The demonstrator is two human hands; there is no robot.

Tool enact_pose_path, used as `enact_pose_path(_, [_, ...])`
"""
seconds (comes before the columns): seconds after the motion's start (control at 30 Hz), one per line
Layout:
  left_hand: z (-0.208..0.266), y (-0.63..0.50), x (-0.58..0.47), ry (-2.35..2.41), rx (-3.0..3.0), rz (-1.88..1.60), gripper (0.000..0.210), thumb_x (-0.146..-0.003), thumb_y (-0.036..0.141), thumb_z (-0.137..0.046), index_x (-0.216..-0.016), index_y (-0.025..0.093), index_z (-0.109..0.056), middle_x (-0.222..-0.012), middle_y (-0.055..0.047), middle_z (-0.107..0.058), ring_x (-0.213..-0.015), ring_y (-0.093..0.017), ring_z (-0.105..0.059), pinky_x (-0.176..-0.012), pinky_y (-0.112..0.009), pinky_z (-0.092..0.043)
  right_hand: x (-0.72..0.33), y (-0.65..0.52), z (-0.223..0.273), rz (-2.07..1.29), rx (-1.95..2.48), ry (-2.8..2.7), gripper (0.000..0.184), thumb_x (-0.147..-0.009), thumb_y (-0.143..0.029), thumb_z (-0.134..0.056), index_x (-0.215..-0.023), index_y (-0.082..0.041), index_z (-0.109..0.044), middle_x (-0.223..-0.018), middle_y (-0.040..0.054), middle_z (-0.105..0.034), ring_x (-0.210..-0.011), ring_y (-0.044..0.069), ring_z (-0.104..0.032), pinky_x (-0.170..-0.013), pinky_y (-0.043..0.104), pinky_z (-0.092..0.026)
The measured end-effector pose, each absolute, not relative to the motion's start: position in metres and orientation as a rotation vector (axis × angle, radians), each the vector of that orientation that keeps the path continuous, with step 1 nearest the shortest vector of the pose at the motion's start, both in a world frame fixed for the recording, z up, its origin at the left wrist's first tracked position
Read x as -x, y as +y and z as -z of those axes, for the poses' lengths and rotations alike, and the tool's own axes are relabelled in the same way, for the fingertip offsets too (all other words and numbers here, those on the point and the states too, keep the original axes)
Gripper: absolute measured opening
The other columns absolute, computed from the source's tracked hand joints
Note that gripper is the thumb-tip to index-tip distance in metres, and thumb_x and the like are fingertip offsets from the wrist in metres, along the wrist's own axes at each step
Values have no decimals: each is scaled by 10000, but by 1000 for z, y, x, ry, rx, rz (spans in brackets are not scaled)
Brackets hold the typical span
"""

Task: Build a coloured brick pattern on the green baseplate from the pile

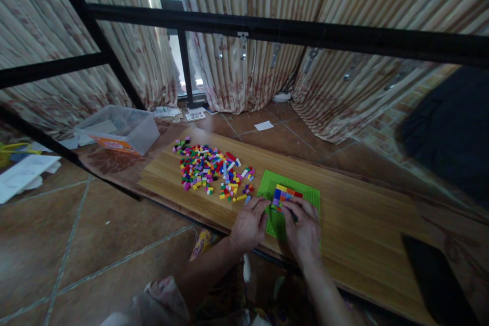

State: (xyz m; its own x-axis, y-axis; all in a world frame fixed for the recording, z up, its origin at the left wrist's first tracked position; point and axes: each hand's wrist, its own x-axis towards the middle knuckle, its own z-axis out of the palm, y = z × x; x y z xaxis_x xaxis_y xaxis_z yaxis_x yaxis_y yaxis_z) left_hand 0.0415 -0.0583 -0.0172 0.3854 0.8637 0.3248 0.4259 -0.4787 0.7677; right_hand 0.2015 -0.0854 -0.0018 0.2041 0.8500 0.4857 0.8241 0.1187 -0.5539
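Flat, multicoloured plastic brick assembly (283, 194) sits on the square green studded baseplate (272, 180), upon the light-brown wooden counter (359, 219). Right hand (303, 226), fingers bent, is at the assembly's near side; left hand (249, 224), curled, at the baseplate's left edge. Grip undeterminable for either. Loose multicoloured bricks (202, 167) lie left.

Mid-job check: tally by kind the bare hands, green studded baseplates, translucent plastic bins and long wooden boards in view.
Bare hands (left hand, right hand): 2
Green studded baseplate: 1
Translucent plastic bin: 1
Long wooden board: 1
Total: 5
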Motion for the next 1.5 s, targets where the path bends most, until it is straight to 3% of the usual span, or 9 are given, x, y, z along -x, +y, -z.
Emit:
enact_pose_path(0.8, [22,-60,-44,1117,-2216,-953,379,-885,98,-491,-1247,180,-565,-1210,-103,-592,-1131,-212,-571,-991,-388,-523,-207,-80,-3,287,1692,-2021,265,-968,-249,-454,-938,-157,-701,-1022,96,-673,-943,231,-535,-874,383,-447])
enact_pose_path(1.07, [20,-60,-44,1110,-2227,-940,372,-895,111,-491,-1251,194,-562,-1207,-97,-597,-1132,-213,-572,-1002,-391,-511,-207,-82,8,213,1645,-1826,245,-956,-308,-500,-912,-182,-705,-996,77,-683,-927,215,-570,-877,388,-473])
enact_pose_path(1.3, [22,-61,-45,1121,-2246,-944,350,-899,114,-487,-1233,175,-575,-1201,-103,-606,-1123,-214,-578,-986,-379,-517,-211,-84,10,192,1657,-1663,268,-933,-369,-540,-1023,-167,-690,-1061,105,-675,-1018,227,-591,-928,403,-455])
enact_pose_path(1.5, [22,-62,-46,1151,-2250,-932,359,-885,105,-494,-1228,169,-582,-1212,-108,-604,-1138,-225,-573,-986,-395,-520,-212,-75,5,198,1823,-1540,406,-938,-461,-473,-1129,-157,-662,-1195,162,-616,-1140,286,-524,-980,479,-390])
